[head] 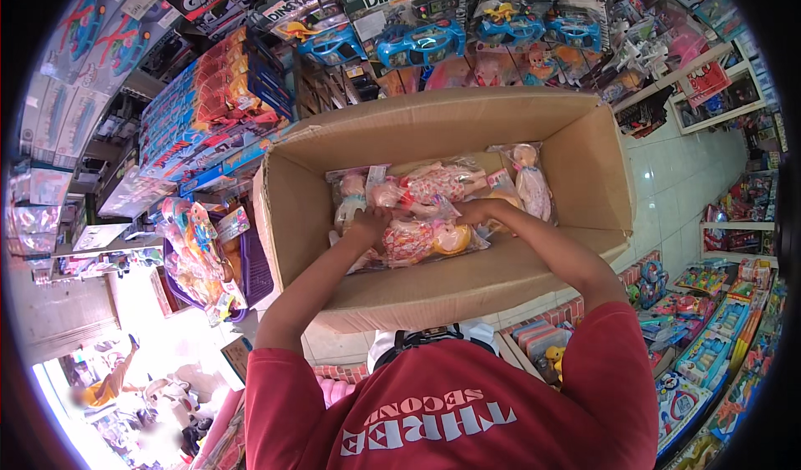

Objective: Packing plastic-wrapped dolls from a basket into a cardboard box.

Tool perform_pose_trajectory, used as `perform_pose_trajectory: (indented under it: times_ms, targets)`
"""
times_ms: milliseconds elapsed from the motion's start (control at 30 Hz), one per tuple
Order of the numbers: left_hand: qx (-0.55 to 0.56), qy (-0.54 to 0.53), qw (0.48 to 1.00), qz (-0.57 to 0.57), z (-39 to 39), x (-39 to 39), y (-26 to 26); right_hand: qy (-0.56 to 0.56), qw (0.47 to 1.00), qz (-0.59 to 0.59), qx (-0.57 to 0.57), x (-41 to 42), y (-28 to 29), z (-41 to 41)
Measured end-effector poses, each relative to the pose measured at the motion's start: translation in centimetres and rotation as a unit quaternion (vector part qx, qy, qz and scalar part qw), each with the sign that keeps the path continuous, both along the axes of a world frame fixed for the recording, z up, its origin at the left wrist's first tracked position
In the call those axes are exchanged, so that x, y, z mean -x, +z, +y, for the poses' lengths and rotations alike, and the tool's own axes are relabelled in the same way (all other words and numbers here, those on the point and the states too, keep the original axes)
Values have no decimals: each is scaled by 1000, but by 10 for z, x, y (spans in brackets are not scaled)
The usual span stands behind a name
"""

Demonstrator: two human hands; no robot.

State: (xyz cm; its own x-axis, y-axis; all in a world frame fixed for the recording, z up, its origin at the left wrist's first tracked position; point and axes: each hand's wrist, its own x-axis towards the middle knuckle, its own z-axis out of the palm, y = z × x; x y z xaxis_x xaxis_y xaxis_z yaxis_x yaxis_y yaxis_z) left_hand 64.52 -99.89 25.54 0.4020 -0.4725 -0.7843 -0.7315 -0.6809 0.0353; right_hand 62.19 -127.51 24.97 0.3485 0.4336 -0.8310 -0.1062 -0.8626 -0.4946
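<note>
A deep cardboard box [438, 304] stands open before me, with several dolls in clear plastic bags lying on its bottom. Nearest to me is a yellow-haired doll [452, 241] in a red patterned dress. My left hand [370, 226] reaches down onto the bags by this doll's lower end. Over its head end, my right hand [479, 211] touches the clear plastic; its fingertips are partly hidden, and a firm grip cannot be made out. Behind lies a doll in a pink patterned dress [441, 183]. Another bagged doll [533, 185] leans at the right end, and one more [352, 196] lies left.
Left of the box, a purple plastic basket [258, 263] holds bagged toys. Stacked toy boxes [206, 107] rise behind it. Carded dinosaur toys [420, 38] hang beyond the far wall. Toy displays [701, 345] line the right, beside a tiled floor [666, 182]. A person [109, 385] is at lower left.
</note>
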Motion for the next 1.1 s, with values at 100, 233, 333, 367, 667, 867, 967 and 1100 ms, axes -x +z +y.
perform_pose_trajectory:
  times_ms: [100, 233, 333, 367, 667, 867, 967, 1100]
  targets:
    - [-12, -2, 997, -76, -5, 8, 2, -25, 999, -27, -1, 4, -5, -3]
    - [-62, 39, 995, -63, -21, 5, 28, -37, 999, 15, 1, 2, -25, -13]
    - [-42, 53, 997, -42, -10, 2, 15, 27, 998, 43, 29, -9, -25, -11]
    - [-9, 54, 998, -35, 1, 1, 4, 66, 996, 47, 49, -12, -19, -7]
    - [88, 74, 985, 128, -3, -18, 20, -55, 983, -176, -18, -3, -10, 3]
    - [173, 86, 972, 131, 28, -21, -42, 28, 964, -251, -87, 0, -59, 18]
    - [131, 60, 982, 121, 2, -15, 3, 10, 976, -201, -89, 4, -49, 12]
    - [89, 87, 987, 99, -9, -14, 25, 103, 982, -150, -42, -19, -36, 16]
